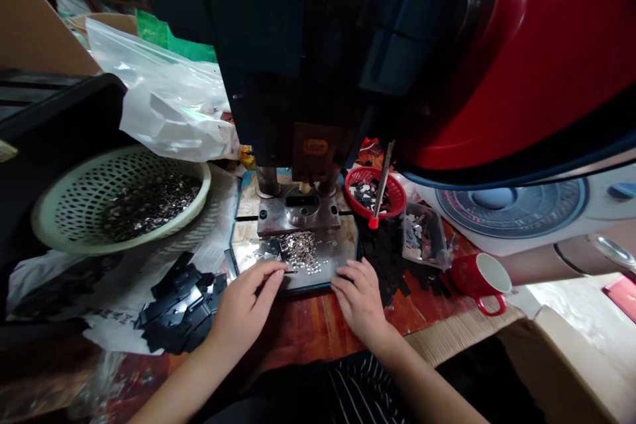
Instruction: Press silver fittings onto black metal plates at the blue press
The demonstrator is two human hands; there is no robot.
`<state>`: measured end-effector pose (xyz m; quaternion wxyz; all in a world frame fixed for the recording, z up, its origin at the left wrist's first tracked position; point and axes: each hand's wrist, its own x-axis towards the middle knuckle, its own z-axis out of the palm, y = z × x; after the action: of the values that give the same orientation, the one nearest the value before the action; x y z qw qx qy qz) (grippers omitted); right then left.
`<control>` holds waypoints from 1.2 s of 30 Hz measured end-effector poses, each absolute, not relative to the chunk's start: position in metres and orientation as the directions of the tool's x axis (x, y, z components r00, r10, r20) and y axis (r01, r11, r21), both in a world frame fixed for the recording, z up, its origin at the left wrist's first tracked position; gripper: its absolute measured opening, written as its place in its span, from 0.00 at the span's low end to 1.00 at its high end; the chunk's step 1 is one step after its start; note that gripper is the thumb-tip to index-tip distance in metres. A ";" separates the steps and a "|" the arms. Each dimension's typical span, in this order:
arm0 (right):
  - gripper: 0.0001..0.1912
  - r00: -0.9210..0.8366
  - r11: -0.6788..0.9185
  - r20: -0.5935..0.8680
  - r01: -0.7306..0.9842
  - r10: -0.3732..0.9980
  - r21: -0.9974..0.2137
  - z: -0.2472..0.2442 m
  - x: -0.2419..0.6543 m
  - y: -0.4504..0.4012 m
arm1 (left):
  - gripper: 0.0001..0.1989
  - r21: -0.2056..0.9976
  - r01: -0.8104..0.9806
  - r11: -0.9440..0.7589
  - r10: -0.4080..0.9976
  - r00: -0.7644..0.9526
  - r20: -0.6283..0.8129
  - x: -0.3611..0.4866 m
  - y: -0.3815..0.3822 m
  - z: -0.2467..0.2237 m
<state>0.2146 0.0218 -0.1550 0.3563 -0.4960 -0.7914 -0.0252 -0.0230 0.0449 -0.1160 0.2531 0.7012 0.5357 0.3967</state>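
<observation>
My left hand (251, 295) is at the front left of the metal press plate (330, 255). Its thumb and forefinger pinch a thin dark stick-like piece (292, 271), whose kind I cannot make out. Just beyond it lies a heap of small shiny metal parts (302, 250). At the plate's front right edge rests my right hand (360, 298), fingers bent and slightly apart, with nothing visible in them. Behind the heap a steel die block (271, 218) sits beneath the dark blue press (258, 33).
A pale green basket (59, 212) of metal parts and dark flat pieces (183, 308) lie left. To the right are a red basket (395, 202), a clear plastic box (440, 255), a red mug (467, 278) and a fan (511, 209). A large red wheel (556, 46) overhangs the right.
</observation>
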 end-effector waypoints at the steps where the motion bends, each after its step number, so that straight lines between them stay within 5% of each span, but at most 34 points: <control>1: 0.08 -0.248 0.507 0.589 0.797 0.769 -0.328 -0.153 0.214 0.024 | 0.11 0.818 0.522 -0.243 0.968 0.071 0.242 -0.023 0.047 -0.113; 4: 0.08 -0.208 0.503 0.595 0.773 0.777 -0.386 -0.138 0.208 0.045 | 0.15 0.899 0.422 -0.114 0.992 -0.006 0.128 -0.022 0.059 -0.102; 11: 0.06 -0.056 0.431 0.615 0.763 0.787 -0.482 -0.092 0.170 0.139 | 0.15 0.915 0.393 -0.086 0.992 -0.048 0.113 -0.020 0.093 -0.084; 27: 0.11 -0.293 0.502 0.579 0.831 0.761 -0.240 -0.085 0.158 0.149 | 0.13 0.874 0.459 -0.159 0.977 -0.055 0.207 -0.022 0.142 -0.075; 36: 0.14 -0.177 0.515 0.618 0.745 0.766 -0.425 -0.096 0.167 0.154 | 0.11 0.792 0.564 -0.236 0.957 -0.008 0.291 -0.002 0.165 -0.078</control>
<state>0.1665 0.1542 -0.0963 0.4111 -0.4924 -0.7670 0.0132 -0.0015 0.1648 -0.0778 0.2339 0.6644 0.5720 0.4202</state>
